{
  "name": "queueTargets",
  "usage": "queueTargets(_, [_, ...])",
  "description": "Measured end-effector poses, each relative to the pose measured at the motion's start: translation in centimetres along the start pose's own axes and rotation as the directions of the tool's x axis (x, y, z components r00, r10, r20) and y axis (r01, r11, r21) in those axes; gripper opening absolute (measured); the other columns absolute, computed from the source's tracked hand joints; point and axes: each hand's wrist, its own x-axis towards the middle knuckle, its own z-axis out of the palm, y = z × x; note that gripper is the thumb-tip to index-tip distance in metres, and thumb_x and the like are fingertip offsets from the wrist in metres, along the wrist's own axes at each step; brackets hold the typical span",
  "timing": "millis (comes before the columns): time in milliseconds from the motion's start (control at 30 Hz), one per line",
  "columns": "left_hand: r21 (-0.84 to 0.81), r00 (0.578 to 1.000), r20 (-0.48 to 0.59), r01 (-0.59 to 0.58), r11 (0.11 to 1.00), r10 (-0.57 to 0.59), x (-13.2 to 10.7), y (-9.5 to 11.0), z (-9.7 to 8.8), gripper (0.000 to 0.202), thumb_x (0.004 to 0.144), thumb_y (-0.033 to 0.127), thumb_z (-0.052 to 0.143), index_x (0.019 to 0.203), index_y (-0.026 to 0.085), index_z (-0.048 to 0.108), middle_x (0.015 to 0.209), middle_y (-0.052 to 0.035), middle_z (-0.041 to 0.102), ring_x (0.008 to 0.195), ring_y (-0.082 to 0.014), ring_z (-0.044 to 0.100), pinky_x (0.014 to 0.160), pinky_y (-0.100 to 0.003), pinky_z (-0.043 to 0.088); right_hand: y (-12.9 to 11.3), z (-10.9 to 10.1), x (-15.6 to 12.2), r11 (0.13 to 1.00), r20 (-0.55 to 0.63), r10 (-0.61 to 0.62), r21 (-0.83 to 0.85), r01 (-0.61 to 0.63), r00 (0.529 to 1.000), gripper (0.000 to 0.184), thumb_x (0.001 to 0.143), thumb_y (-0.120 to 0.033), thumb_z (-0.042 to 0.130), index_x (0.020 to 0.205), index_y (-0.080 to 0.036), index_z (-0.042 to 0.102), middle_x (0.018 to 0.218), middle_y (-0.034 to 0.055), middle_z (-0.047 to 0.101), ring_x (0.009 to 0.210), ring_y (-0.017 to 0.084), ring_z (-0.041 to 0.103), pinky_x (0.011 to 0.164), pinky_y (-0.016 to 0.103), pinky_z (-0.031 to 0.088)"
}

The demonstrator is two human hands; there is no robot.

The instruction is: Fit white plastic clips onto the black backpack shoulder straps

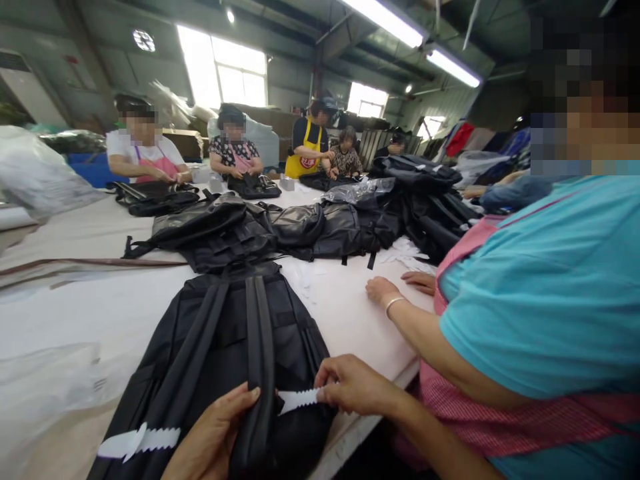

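A black backpack (pixel 235 320) lies on the table in front of me, its two padded shoulder straps facing up. My left hand (pixel 215 430) is closed around the lower part of the right-hand shoulder strap (pixel 260 373), thumb on top. Between the fingertips of my right hand (pixel 355 387) is the end of a white strip with notched edges (pixel 299 399); its other end meets the strap near my left thumb. A second white notched strip (pixel 143 441) lies across the lower left of the backpack, left of my left wrist. The fingers under the strap are hidden.
More black backpacks (pixel 300 227) lie in a row across the table (pixel 345 313), with a pile (pixel 430 193) at the right. White strips (pixel 407 253) lie near it. A co-worker in a turquoise shirt (pixel 540 287) stands close on my right. Clear plastic bags (pixel 55 380) lie left.
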Motion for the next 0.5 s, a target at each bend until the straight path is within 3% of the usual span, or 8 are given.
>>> queueTargets(233, [0.082,0.997,0.029,-0.074,0.994,0.072,-1.0,0.7,1.3,0.033,0.064,0.017,0.079,0.094,0.014,0.067,0.078,-0.0076,0.072,0.067,-0.0223,0.069,0.058,-0.026,0.055,-1.4,4.4,4.4,0.939,0.100,0.029,0.339,-0.061,0.995,0.008,0.065,-0.022,0.064,0.067,-0.017,0.058,0.046,-0.0049,0.056,0.037,0.006,0.047,0.039,0.016,0.037])
queueTargets(500, [0.026,0.988,0.051,-0.146,0.989,0.145,0.2,-0.9,0.7,0.029,0.063,0.019,0.079,0.089,0.013,0.066,0.082,-0.0095,0.072,0.080,-0.0243,0.070,0.068,-0.027,0.056,-1.0,4.8,5.1,0.890,0.179,-0.042,0.453,-0.044,0.983,0.014,0.066,-0.026,0.060,0.075,-0.016,0.057,0.055,-0.0040,0.058,0.041,0.005,0.046,0.038,0.014,0.038])
